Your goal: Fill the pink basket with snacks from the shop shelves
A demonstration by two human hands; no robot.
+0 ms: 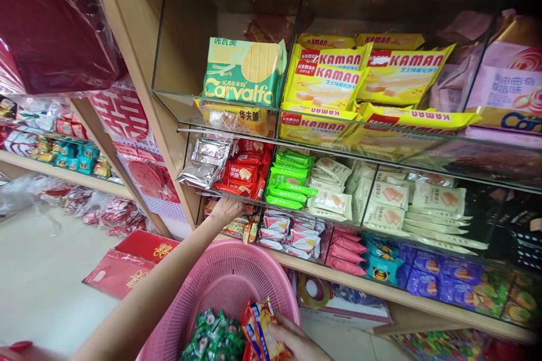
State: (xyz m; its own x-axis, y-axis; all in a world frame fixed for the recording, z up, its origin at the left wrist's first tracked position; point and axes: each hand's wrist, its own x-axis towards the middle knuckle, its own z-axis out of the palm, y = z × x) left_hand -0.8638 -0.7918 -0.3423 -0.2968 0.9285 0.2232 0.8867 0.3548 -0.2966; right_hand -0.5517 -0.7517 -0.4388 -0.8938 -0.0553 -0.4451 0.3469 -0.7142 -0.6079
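Observation:
My left hand (228,212) reaches into a low shelf compartment of small yellow-brown snack packets (237,229). Its fingers are down among the packets and hidden. My right hand (294,338) is closed on several orange, yellow and blue snack packets (263,328), held at the right side of a pink plastic basket (237,254). Inside the basket lies a heap of small green-wrapped sweets (215,336). Just above my left hand are red packets (243,172) and silver packets (207,161).
Green packets (292,180), cream packets (332,197) and pink packets (346,251) fill neighbouring compartments. Yellow wafer packs (326,79) and a green wafer pack (243,73) stand above. Clear shelf edges run across. Red envelopes (131,262) lie on the floor; tape (314,291) sits under the shelf.

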